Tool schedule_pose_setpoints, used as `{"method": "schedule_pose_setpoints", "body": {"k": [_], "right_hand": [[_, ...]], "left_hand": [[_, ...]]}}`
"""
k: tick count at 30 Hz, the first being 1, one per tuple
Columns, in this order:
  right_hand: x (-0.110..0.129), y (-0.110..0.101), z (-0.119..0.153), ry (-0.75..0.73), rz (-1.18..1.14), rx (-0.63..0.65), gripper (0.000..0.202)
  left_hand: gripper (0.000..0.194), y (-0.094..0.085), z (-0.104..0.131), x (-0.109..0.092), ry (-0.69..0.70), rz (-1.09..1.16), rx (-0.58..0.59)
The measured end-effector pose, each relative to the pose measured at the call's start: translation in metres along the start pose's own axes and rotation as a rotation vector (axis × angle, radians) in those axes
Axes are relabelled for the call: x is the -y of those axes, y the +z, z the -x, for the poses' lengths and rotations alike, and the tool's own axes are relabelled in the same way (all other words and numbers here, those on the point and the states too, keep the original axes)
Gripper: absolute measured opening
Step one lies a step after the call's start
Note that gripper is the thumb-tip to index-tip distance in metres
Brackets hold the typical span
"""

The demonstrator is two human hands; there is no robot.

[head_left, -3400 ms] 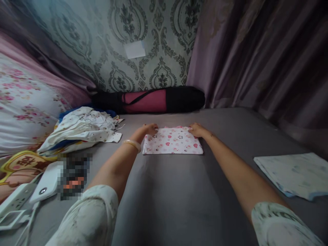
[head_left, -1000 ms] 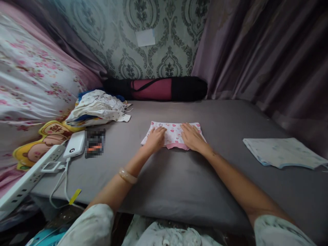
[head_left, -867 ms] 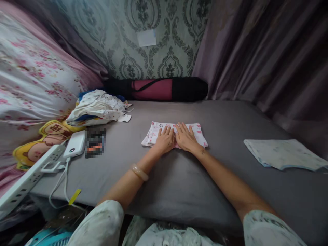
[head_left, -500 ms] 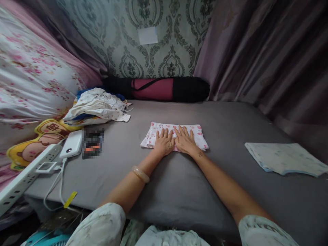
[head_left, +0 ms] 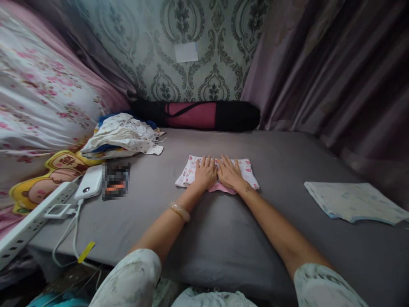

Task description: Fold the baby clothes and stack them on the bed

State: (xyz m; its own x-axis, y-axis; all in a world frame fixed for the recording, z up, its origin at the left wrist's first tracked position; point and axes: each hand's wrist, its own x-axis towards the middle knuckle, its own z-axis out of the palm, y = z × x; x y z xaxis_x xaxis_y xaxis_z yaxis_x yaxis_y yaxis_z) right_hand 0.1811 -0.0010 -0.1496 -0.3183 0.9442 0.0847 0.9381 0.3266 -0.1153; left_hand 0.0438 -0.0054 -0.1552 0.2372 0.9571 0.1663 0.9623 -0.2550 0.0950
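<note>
Folded printed cloth (head_left: pixel 188 172), white with pink-red motifs, lies flat on the bed (head_left: pixel 284 164), right under the fingers. Left hand (head_left: pixel 205 172) and right hand (head_left: pixel 228 172) rest palm-down on it, almost side by side; fingers extended and flat, pinching nothing.

Risks, my call: uneven pressure or a sideways drag could skew the layers. Pink edge (head_left: pixel 223 189) pokes out on the near side of the fingers, so a wrist pulling back might catch it and loosen the fold. Lifting with flat palms would probably let layers slip, since nothing is gripped. Bracelet (head_left: pixel 179 211), behind the left fingers, could snag if the forearm drops.

Containers: one seen, long black-and-maroon bag (head_left: pixel 194 115), well beyond the fingers. Looks closed; contents hidden, can't tell.

Further out: loose clothes pile (head_left: pixel 124 135) ahead-left of the fingers, well apart. Power bank (head_left: pixel 89 182) left of them, cabled. Another folded pale cloth (head_left: pixel 351 201) well off to the right, touched by neither hand.
</note>
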Motion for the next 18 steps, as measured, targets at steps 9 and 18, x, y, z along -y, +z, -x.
{"method": "schedule_pose_setpoints", "body": {"k": [9,18], "right_hand": [[-0.004,0.013,-0.007,-0.005,-0.031,0.093,0.058],[-0.015,0.003,0.006,0.088,0.037,-0.007,0.056]], "left_hand": [[0.056,0.009,-0.007,0.003,0.022,-0.01,0.106],[0.064,0.007,-0.003,0.036,-0.11,-0.048,0.053]]}}
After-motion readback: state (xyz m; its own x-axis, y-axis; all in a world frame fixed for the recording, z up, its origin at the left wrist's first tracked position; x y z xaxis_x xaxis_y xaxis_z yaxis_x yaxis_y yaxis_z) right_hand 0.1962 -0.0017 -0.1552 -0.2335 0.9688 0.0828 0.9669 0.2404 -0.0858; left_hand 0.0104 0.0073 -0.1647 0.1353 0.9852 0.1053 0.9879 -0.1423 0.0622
